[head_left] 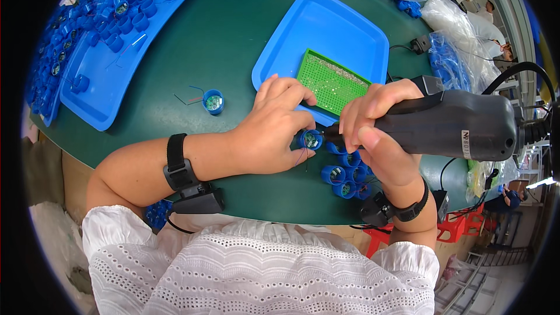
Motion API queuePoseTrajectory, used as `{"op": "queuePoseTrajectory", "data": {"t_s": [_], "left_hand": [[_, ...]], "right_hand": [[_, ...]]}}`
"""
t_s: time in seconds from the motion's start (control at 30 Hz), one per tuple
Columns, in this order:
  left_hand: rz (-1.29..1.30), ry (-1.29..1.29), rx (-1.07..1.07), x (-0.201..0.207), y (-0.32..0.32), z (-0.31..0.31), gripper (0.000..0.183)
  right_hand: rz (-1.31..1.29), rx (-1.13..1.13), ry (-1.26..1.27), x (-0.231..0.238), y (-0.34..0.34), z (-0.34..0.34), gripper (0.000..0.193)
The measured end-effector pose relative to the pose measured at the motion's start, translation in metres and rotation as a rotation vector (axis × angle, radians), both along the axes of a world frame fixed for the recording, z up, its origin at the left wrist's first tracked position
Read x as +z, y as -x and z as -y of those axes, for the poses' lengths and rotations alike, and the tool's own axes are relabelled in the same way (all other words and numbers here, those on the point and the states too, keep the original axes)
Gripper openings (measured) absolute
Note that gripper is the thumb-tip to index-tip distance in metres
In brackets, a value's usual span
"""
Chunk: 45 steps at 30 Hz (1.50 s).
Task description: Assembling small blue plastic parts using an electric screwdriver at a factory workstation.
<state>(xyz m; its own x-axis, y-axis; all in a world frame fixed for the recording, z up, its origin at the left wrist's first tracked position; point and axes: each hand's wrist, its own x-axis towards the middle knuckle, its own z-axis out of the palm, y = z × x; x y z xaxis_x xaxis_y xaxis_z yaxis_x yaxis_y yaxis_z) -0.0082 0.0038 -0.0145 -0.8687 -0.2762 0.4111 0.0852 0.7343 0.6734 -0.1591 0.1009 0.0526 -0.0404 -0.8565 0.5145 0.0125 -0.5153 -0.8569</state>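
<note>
The left hand (269, 131) is pinching 1 blue cup (310, 139), the right hand (379, 125) gripping a black power tool (452, 123) at the cup's 3 o'clock.

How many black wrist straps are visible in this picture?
2: one strap on the left wrist, another strap on the right wrist. Any on the people behind would be too small to tell.

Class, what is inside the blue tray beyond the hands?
A green perforated plate holding small silvery pieces. The blue tray is covered beneath it; the left hand and right hand hide parts of its near rim.
</note>
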Motion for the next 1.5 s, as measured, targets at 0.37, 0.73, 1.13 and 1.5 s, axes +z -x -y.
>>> {"op": "queuePoseTrajectory", "data": {"t_s": [0.37, 0.73, 1.13, 1.5], "left_hand": [[0.011, -0.001, 0.003, -0.001, 0.0, 0.0, 0.027], [-0.017, 0.025, 0.004, -0.001, 0.0, 0.001, 0.029], [-0.007, -0.009, 0.02, -0.005, -0.001, 0.0, 0.029], [-0.015, 0.025, 0.03, -0.002, 0.002, 0.0, 0.029]], "right_hand": [[-0.019, -0.032, -0.061, 0.001, -0.001, 0.0, 0.025], [-0.044, -0.075, -0.106, 0.0, -0.005, 0.003, 0.026], [-0.103, -0.106, -0.133, -0.001, -0.006, 0.005, 0.023], [0.144, -0.038, -0.086, -0.005, -0.004, 0.012, 0.02]]}}
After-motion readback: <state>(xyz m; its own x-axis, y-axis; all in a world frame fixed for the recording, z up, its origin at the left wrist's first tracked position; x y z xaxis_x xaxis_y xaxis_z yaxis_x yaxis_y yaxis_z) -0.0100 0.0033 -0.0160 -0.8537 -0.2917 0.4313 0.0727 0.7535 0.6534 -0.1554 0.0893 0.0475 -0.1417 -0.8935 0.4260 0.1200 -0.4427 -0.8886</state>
